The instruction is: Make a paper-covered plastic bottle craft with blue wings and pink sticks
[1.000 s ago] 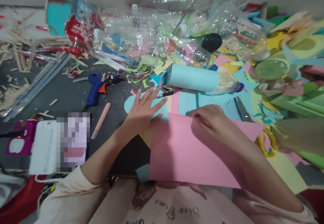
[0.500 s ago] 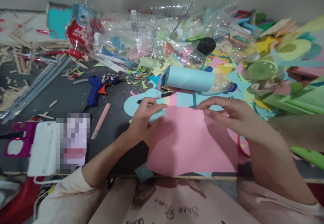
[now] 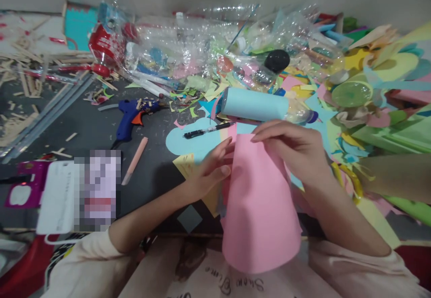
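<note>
A pink paper sheet [image 3: 259, 208] is curled into a wide tube, lifted above the dark table [image 3: 94, 127] and pointing toward me. My left hand [image 3: 212, 170] pinches its far left edge. My right hand [image 3: 292, 147] wraps over the far top edge, fingers bent on the paper. Just beyond the hands lie a black pen [image 3: 207, 130] on a light blue cut-out [image 3: 191, 142], and a plastic bottle wrapped in light blue paper [image 3: 257, 105].
A blue glue gun [image 3: 133, 111] and a pink stick [image 3: 134, 159] lie left of the pen. Clear plastic bottles and wrap [image 3: 202, 46] pile at the back. Coloured paper scraps [image 3: 380, 87] cover the right. A white card [image 3: 63, 197] sits at left. Yellow-handled scissors [image 3: 350, 179] lie under my right arm.
The pink sheet lay flat under both hands; now both hands have lifted it and rolled it into a tube. The left hand left the blue cut-out and gripped the sheet's edge.
</note>
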Demonstrator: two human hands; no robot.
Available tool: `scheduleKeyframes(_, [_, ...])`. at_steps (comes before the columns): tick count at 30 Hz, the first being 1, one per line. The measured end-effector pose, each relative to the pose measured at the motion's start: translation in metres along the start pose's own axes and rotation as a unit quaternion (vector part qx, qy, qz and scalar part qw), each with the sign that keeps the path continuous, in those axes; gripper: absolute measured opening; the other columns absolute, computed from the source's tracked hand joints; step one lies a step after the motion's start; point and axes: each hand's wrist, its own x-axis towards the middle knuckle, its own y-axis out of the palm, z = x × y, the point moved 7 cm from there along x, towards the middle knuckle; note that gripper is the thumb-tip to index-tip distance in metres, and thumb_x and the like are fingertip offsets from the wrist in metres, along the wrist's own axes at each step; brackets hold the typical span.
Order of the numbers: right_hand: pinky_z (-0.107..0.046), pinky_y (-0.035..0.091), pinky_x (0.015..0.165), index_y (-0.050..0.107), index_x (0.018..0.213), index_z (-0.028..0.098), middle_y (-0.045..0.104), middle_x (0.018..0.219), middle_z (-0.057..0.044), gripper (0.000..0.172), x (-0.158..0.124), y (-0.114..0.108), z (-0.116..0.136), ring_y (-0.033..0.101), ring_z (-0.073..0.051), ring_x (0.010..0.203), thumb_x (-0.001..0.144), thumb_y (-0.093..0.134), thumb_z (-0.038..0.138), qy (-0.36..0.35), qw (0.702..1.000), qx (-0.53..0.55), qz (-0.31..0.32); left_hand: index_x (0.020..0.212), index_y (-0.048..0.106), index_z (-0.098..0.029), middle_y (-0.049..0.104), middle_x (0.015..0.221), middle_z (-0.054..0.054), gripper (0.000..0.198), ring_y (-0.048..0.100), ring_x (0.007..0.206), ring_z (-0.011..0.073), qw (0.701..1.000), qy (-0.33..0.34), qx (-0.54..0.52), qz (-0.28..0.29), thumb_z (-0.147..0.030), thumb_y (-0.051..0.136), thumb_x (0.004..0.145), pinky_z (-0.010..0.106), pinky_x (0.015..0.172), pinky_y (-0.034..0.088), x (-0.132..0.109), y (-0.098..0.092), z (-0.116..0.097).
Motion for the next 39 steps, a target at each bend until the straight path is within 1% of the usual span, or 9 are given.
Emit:
scheduleKeyframes(5, [-0.035,0.055,0.076,0.07,0.08,0.025,0.074,0.087,-0.002,0.033,0.004,0.026,-0.005,0.069,-0.019,0.084,0.077,0.043,0.006,-0.01,0.998,-0.037,0.05,0.141,0.041,-0.024,0.067,0.122,0.011,0.076,0.064,0.109,0.0289,0.99,-0.059,-0.113,-0.056,-0.054,0.07,0.077,0.033,0.077,0.055,0.005,-0.004,0.004])
scheduleKeyframes(9, [-0.035,0.054,0.078,0.068,0.082,0.023,0.074,0.088,-0.003,0.033,0.002,0.033,-0.011,0.068,-0.019,0.086,0.076,0.042,0.004,-0.024,0.998,-0.045,0.047,0.134,0.046,-0.022,0.071,0.102,0.008,0.063,0.067,0.095,0.0245,0.986,-0.061,-0.118,-0.101,-0.04,0.07,0.08,0.031,0.073,0.053,0.007,-0.011,0.001])
scheduleKeyframes(19, [-0.034,0.053,0.076,0.065,0.087,0.023,0.073,0.091,-0.004,0.031,0.0,0.053,-0.017,0.067,-0.019,0.087,0.08,0.04,0.005,-0.049,0.994,-0.063,0.075,0.112,0.063,-0.019,0.067,0.112,0.006,0.037,0.057,0.106,0.0235,0.988,-0.059,0.047,-0.135,-0.038,0.062,0.081,0.035,0.086,0.048,0.006,-0.025,0.009])
scheduleKeyframes(23, [-0.038,0.05,0.084,0.065,0.096,0.024,0.071,0.101,-0.006,0.021,0.002,0.046,-0.018,0.064,-0.022,0.097,0.089,0.046,0.016,-0.042,0.994,-0.077,0.07,0.107,0.066,-0.018,0.069,0.106,0.006,0.033,0.058,0.103,0.024,0.984,-0.076,0.038,-0.159,-0.038,0.06,0.081,0.034,0.084,0.047,0.006,-0.03,0.013])
scheduleKeyframes(26, [-0.038,0.049,0.084,0.063,0.108,0.024,0.068,0.11,-0.008,0.022,0.006,0.035,-0.028,0.061,-0.024,0.103,0.087,0.058,0.029,0.018,0.992,-0.086,0.096,0.111,0.064,-0.018,0.069,0.106,0.007,0.038,0.059,0.101,0.0248,0.984,-0.082,-0.003,-0.161,-0.037,0.06,0.079,0.034,0.081,0.047,0.006,-0.031,0.014])
scheduleKeyframes(28, [-0.032,0.047,0.069,0.063,0.106,0.021,0.068,0.094,-0.005,0.025,0.007,0.033,-0.04,0.061,-0.021,0.084,0.085,0.061,0.035,0.081,0.984,-0.064,0.148,0.11,0.064,-0.017,0.069,0.105,0.007,0.037,0.06,0.097,0.0239,0.982,-0.094,-0.011,-0.166,-0.036,0.061,0.078,0.033,0.079,0.047,0.006,-0.033,0.016])
scheduleKeyframes(31, [-0.026,0.036,0.053,0.063,0.083,0.017,0.055,0.066,0.002,0.022,0.005,0.038,-0.052,0.048,-0.013,0.059,0.085,0.057,0.038,0.14,0.965,-0.013,0.22,0.102,0.065,-0.018,0.069,0.1,0.005,0.031,0.06,0.092,0.0219,0.978,-0.106,0.011,-0.179,-0.035,0.061,0.077,0.032,0.078,0.046,0.005,-0.036,0.016])
scheduleKeyframes(36, [-0.024,0.029,0.051,0.055,0.069,0.018,0.045,0.061,0.005,0.023,0.004,0.045,-0.054,0.038,-0.009,0.055,0.085,0.053,0.034,0.159,0.957,0.046,0.239,0.1,0.064,-0.017,0.067,0.093,0.003,0.032,0.059,0.084,0.0189,0.981,-0.092,0.015,-0.172,-0.038,0.064,0.076,0.028,0.071,0.045,0.007,-0.037,0.008])
scheduleKeyframes(39, [-0.025,0.028,0.051,0.054,0.07,0.018,0.044,0.061,0.005,0.026,0.002,0.047,-0.054,0.038,-0.01,0.056,0.087,0.052,0.037,0.165,0.952,0.044,0.253,0.109,0.06,-0.018,0.062,0.075,-0.001,0.039,0.054,0.064,0.0135,0.982,-0.064,0.01,-0.18,-0.044,0.063,0.08,0.024,0.059,0.04,0.007,-0.039,-0.001])
